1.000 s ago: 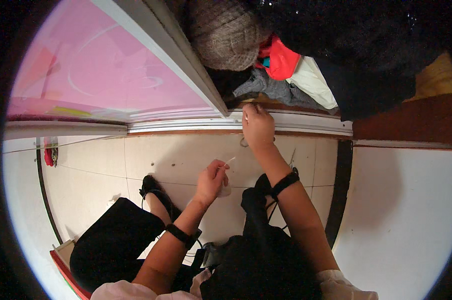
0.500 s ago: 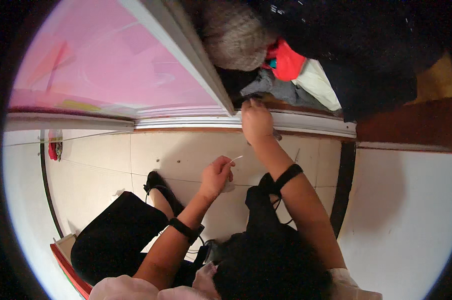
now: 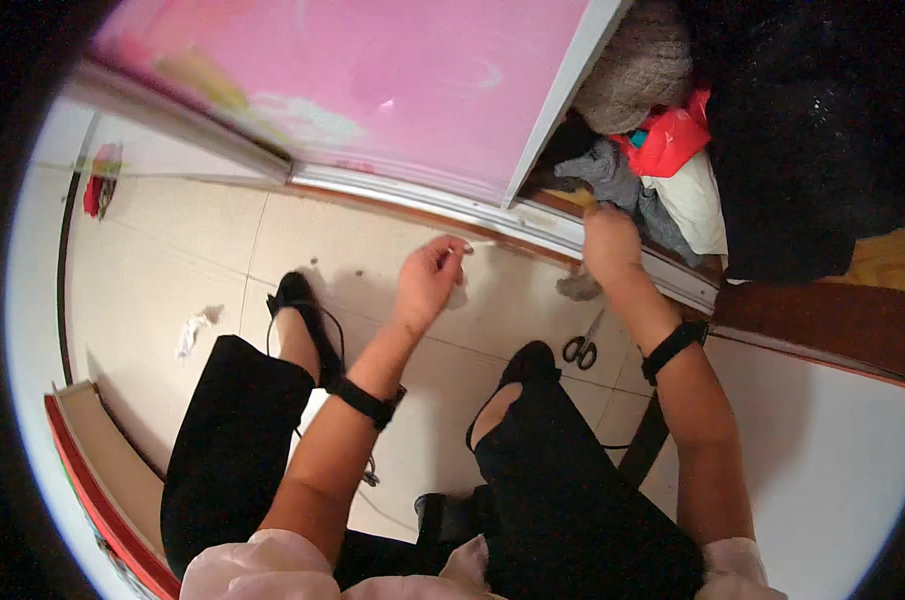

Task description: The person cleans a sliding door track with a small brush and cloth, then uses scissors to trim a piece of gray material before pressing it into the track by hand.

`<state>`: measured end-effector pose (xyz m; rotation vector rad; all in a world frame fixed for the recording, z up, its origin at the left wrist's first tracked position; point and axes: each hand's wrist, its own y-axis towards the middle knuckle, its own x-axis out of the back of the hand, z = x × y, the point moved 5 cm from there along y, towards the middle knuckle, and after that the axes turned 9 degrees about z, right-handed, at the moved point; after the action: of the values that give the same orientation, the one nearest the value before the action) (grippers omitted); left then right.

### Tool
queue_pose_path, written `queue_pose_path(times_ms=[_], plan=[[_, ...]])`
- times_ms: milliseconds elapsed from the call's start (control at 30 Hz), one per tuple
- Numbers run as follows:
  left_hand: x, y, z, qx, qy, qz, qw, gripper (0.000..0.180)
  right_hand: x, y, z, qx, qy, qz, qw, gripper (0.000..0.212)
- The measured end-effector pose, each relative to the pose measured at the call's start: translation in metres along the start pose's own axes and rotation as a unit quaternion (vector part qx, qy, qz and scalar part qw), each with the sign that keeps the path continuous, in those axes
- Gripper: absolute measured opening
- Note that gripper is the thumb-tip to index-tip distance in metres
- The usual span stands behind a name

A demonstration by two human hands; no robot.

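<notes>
My left hand [image 3: 431, 283] is held above the tiled floor, thumb and fingers pinched on a thin white stick [image 3: 484, 244] that looks like a cotton swab. A small translucent whitish piece [image 3: 459, 297] shows under those fingers; what it is, I cannot tell. My right hand [image 3: 613, 245] reaches to the white sliding-door track [image 3: 548, 222], its fingers curled down at the cupboard's edge. Whatever they hold is hidden. Just beside that hand is a crumpled grey piece [image 3: 578, 287]; whether it is held or lies below is unclear.
A pink door panel [image 3: 373, 80] stands left of the cupboard opening. Inside are a grey knitted item [image 3: 638, 65], a red bag [image 3: 673, 140] and dark clothes [image 3: 803, 150]. Black-handled scissors [image 3: 581, 351] and a white crumpled scrap [image 3: 190, 333] lie on the floor. A drawer [image 3: 113, 450] is at lower left.
The view has turned, and the door and cupboard sit further right. My right hand has moved right along the track, away from the door's edge. The scissors have come into sight. My left hand keeps its pinch.
</notes>
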<state>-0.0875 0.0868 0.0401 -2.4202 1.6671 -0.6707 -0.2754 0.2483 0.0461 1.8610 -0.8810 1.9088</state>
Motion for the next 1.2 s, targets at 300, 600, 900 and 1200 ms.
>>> queue_pose_path(times_ms=[300,600,900,1200], plan=[[0.097,-0.052,-0.059,-0.075,0.174,-0.123,0.974,0.018,-0.008,-0.020,-0.039,-0.025,0.173,-0.064,0.983,0.007],[-0.005,-0.026,-0.058,-0.093,0.243,-0.015,0.965,0.013,-0.002,-0.100,-0.089,-0.105,0.337,-0.210,0.912,0.011],[-0.081,0.051,-0.052,-0.131,0.186,-0.108,0.968,0.011,-0.041,-0.123,-0.131,-0.190,0.346,-0.265,0.880,0.010],[-0.093,0.073,-0.044,-0.168,0.239,-0.163,0.942,0.007,-0.036,-0.130,-0.146,-0.190,0.215,-0.276,0.917,0.007]])
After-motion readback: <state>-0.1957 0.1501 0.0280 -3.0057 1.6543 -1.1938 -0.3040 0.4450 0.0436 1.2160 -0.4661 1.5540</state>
